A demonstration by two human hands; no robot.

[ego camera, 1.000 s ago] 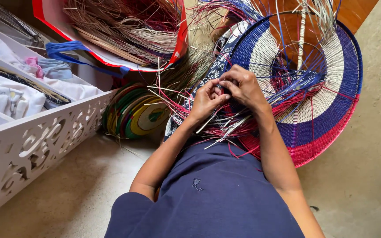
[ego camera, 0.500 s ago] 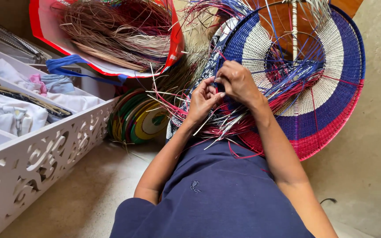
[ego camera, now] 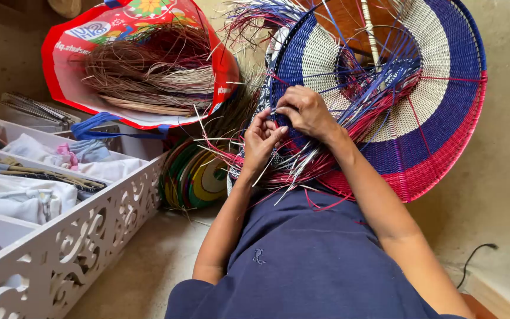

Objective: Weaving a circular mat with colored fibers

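One white carved shelf unit [ego camera: 60, 236] of folded cloth stood far left, one red bag [ego camera: 143, 65] of dry straw behind it, one stack of coloured woven discs [ego camera: 199, 177] beside. The left hand [ego camera: 261, 142] and right hand [ego camera: 308, 112] each pinched loose strands [ego camera: 290, 168] in a closed grip at the near edge of one blue, white and pink woven basket [ego camera: 438, 106], tilted against the lap; bare floor [ego camera: 503, 195] lay open to its right.

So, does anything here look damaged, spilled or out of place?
Nothing looks damaged or spilled. Loose strands stick out in a tangle under both hands, left and right, but they belong to the unfinished basket. The dry fibre in the red bag lies inside it.
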